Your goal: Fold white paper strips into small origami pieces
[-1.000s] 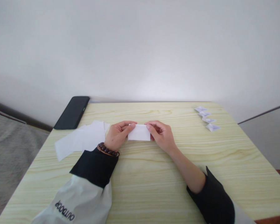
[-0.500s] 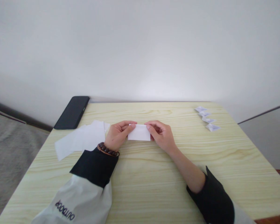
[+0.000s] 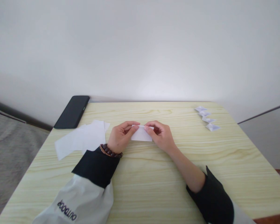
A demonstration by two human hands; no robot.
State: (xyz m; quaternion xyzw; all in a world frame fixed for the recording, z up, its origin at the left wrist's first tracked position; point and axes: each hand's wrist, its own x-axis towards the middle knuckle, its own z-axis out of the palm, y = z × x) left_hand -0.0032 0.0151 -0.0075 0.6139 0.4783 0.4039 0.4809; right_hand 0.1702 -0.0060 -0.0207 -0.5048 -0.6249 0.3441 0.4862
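Observation:
A small rectangular piece of white paper (image 3: 142,135) is held between my two hands over the middle of the table. My left hand (image 3: 121,134) pinches its upper left corner, thumb in front and fingers behind. At the upper right, my right hand (image 3: 161,135) grips it the same way, the thumb lying across its face. Along the paper's top edge a narrow strip appears bent over. Several loose sheets of white paper (image 3: 84,138) lie overlapping just left of my left hand.
A black smartphone (image 3: 72,112) lies at the table's back left corner. Several small folded paper pieces (image 3: 212,127) stand in a row at the back right. The wooden-patterned table (image 3: 140,193) meets a white wall (image 3: 140,49) behind.
My left hand has shifted slightly right, and both thumbs have come closer together over the paper's top edge. The paper has moved a little right, and its top edge now looks bent.

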